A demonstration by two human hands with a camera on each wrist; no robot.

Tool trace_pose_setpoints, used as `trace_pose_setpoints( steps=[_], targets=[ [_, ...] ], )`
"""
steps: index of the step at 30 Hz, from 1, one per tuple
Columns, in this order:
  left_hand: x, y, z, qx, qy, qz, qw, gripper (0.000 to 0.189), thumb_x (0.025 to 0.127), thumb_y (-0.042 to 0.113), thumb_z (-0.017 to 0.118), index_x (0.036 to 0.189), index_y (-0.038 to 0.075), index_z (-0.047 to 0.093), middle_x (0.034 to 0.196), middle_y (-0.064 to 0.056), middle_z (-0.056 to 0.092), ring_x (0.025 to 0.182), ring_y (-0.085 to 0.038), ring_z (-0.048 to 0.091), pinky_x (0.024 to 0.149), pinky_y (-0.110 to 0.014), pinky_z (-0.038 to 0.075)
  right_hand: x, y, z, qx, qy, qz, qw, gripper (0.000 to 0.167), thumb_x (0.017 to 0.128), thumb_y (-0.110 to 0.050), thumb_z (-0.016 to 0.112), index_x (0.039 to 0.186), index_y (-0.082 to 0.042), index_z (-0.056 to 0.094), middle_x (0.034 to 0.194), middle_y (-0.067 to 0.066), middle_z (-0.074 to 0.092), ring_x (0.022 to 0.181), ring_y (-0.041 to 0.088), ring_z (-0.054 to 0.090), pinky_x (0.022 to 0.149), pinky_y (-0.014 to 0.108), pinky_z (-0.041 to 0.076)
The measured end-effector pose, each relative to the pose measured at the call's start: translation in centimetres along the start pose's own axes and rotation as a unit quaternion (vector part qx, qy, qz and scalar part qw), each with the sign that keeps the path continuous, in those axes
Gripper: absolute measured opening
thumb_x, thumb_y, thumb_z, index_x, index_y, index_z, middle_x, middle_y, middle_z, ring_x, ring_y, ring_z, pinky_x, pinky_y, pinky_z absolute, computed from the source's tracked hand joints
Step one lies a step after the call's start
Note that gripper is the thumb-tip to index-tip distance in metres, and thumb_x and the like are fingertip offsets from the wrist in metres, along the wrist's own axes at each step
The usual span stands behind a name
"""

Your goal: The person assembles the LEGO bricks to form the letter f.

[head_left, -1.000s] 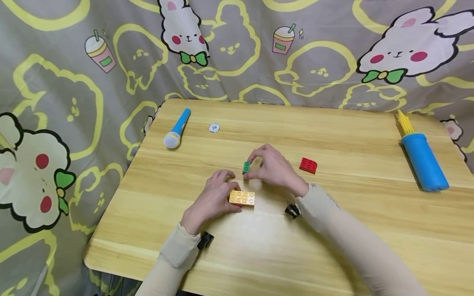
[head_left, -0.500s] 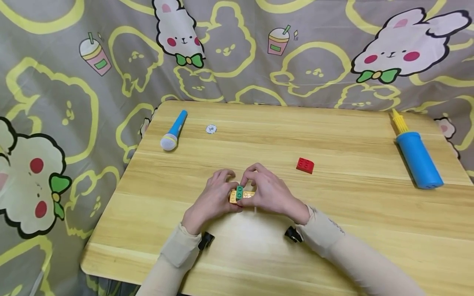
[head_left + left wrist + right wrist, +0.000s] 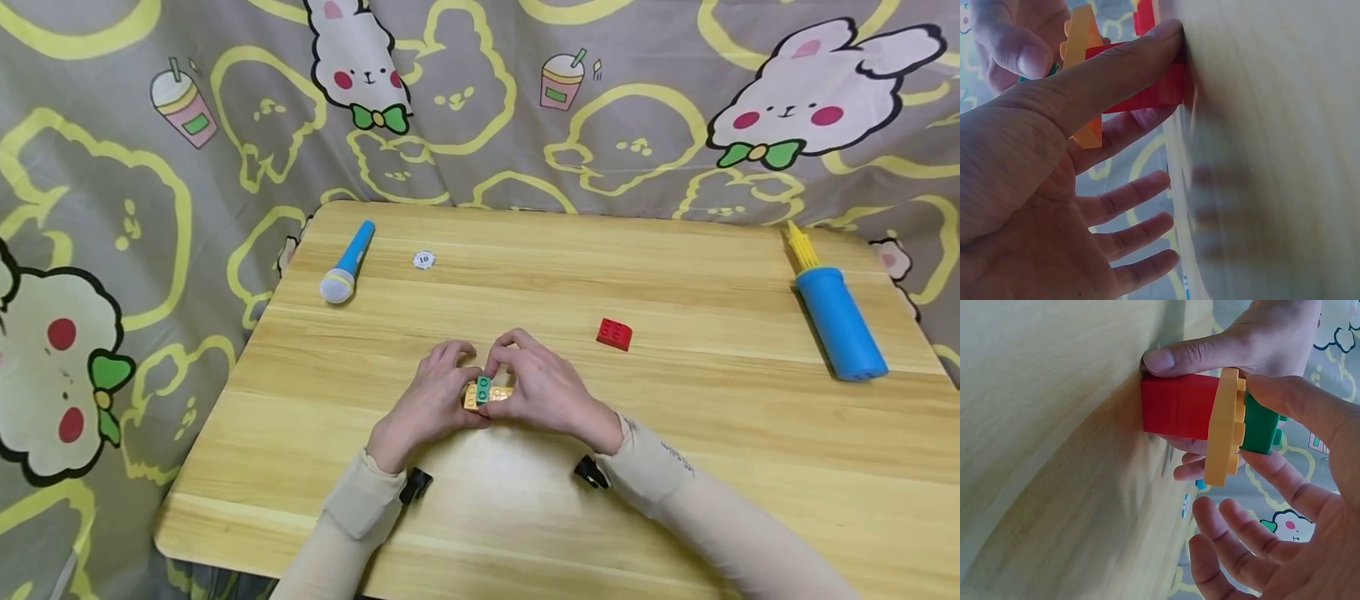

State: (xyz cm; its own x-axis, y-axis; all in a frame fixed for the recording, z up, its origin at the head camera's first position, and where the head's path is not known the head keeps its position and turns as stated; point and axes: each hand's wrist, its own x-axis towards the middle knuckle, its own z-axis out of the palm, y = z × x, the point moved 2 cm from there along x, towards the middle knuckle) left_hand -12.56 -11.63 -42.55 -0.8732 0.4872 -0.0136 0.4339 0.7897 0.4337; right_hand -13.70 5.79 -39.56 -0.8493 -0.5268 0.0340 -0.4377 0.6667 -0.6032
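Note:
My left hand [image 3: 427, 404] pinches a red toy brick [image 3: 1175, 406] between thumb and forefinger, low on the wooden table [image 3: 420, 508]. Across the top of that red brick lies a yellow-orange studded brick [image 3: 1222, 447], wider than the red one below. A small green brick [image 3: 1260, 428] stands on the yellow studs, towards their left part in the head view. Thumb and forefinger of my right hand [image 3: 547, 396] pinch the green brick from its two ends, while the other fingers stay spread apart. From above, the red brick is mostly hidden by the yellow one.
Right of my hands, a separate red brick [image 3: 615, 334] lies on the table. Farther back are a blue toy microphone [image 3: 351, 265] and a round chip marked 10 [image 3: 423, 260]. A blue hand pump [image 3: 840, 325] with a yellow nozzle lies far right. Behind hangs a patterned curtain [image 3: 465, 100].
My right hand has brought the green brick down and towards me, from behind the yellow brick onto its studs. My left hand keeps its hold on the stack.

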Motion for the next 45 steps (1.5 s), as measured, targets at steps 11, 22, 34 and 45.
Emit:
trace_pose_setpoints(
  steps=[11, 22, 34, 45],
  targets=[
    [0.5, 0.2, -0.6, 0.008, 0.004, 0.011, 0.9999, 0.052, 0.068, 0.042, 0.090, 0.107, 0.011, 0.073, 0.135, -0.015, 0.047, 0.130, -0.036, 0.034, 0.102, -0.056, 0.032, 0.1, -0.2, -0.5, -0.018, 0.013, -0.011, 0.9997, 0.037, 0.066, -0.038, 0.090, 0.087, -0.020, 0.065, 0.123, -0.002, 0.054, 0.075, 0.014, 0.052, 0.056, 0.029, 0.045],
    [0.8, 0.4, -1.0, 0.018, 0.007, 0.022, 0.9996, 0.051, 0.068, 0.042, 0.090, 0.105, 0.012, 0.073, 0.135, -0.016, 0.047, 0.130, -0.035, 0.034, 0.102, -0.056, 0.033, 0.2, -0.3, -0.8, -0.036, 0.009, -0.019, 0.9991, 0.039, 0.065, -0.043, 0.089, 0.087, -0.020, 0.066, 0.129, 0.000, 0.053, 0.078, 0.014, 0.053, 0.055, 0.029, 0.044],
    [0.8, 0.3, -1.1, 0.016, 0.006, 0.019, 0.9997, 0.050, 0.067, 0.040, 0.091, 0.103, 0.011, 0.073, 0.135, -0.016, 0.047, 0.129, -0.035, 0.035, 0.102, -0.056, 0.032, 0.3, -0.1, -0.5, -0.030, 0.015, -0.025, 0.9991, 0.038, 0.063, -0.041, 0.091, 0.084, -0.021, 0.066, 0.133, -0.001, 0.053, 0.089, 0.020, 0.059, 0.053, 0.030, 0.045],
    [0.0, 0.3, -0.3, 0.004, -0.005, -0.004, 1.0000, 0.055, 0.067, 0.038, 0.092, 0.110, 0.009, 0.073, 0.136, -0.016, 0.046, 0.129, -0.036, 0.035, 0.105, -0.055, 0.029, -0.8, 0.4, -1.4, -0.047, 0.012, -0.014, 0.9987, 0.052, 0.065, -0.056, 0.087, 0.103, -0.024, 0.072, 0.144, 0.003, 0.043, 0.112, 0.023, 0.055, 0.062, 0.036, 0.051]
  ],
)
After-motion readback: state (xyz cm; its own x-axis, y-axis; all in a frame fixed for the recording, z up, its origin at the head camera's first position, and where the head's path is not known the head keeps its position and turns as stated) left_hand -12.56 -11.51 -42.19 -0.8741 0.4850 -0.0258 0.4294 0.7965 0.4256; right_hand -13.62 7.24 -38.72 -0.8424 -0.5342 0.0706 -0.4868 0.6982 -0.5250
